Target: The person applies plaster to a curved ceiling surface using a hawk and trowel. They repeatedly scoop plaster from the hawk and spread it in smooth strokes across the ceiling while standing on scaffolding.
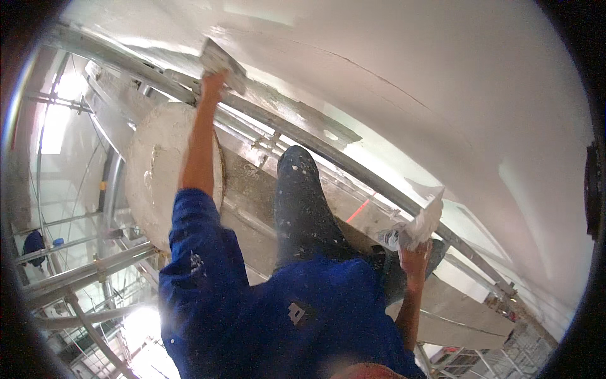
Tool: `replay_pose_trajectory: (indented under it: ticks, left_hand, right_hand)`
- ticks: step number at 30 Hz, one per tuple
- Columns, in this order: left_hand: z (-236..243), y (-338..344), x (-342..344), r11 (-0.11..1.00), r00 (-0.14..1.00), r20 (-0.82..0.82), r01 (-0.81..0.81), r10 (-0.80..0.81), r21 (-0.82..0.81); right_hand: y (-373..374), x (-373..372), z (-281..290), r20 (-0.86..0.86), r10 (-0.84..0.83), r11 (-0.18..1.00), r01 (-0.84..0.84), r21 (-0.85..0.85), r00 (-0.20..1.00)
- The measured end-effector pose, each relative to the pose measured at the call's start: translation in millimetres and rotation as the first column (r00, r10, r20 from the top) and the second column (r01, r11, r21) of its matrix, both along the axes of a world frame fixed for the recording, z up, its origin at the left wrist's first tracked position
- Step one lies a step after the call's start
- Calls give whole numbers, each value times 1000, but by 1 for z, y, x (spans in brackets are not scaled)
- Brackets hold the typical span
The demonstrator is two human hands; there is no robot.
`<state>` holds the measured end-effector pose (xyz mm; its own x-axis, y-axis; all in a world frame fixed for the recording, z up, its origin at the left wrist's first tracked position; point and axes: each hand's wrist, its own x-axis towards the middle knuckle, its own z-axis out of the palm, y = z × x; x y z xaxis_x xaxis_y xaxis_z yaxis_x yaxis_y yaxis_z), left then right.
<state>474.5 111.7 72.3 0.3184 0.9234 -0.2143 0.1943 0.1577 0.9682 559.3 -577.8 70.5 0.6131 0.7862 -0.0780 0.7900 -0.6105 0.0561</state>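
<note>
My left hand (213,85) reaches up and forward, its fingers wrapped round a plastering trowel (222,62) with a grey, plaster-smeared blade. The blade is close to the pale, curved plastered surface (404,82); whether it touches cannot be told. Lower on the right, my right hand (414,256) is closed round a wide-bladed putty knife (427,220) coated in whitish plaster. Its blade points up toward the same surface. The handles of both tools are mostly hidden by my fingers.
A round, plaster-coated board (142,170) lies under my left arm. Planks (249,189) run below my paint-spotted leg (303,202). A long scaffold pole (315,142) crosses between me and the plastered surface. More scaffold tubes (88,268) stand at the left, with a drop beyond.
</note>
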Motion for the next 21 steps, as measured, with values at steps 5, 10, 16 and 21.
replay_pose_trajectory:
  ticks: [5, 10, 16, 21]
  left_hand:
    - [-9, 147, -25, 986, 986, 130, 81, -101, 148]
    - [19, 168, -12, 984, 984, 85, 144, -154, 108]
    - [-13, 131, 7, 982, 965, 184, 185, -186, 25]
    - [-13, -9, 56, 992, 964, 241, 122, -113, -25]
  right_hand:
    - [-24, -8, -2, -446, -295, 939, 343, 29, 845]
    - [6, -17, 39, 10, -53, 995, 53, -82, 999]
    - [-7, -20, 27, -19, -43, 996, 42, -73, 999]
    - [-31, -25, 9, -42, -15, 1000, 14, -25, 999]
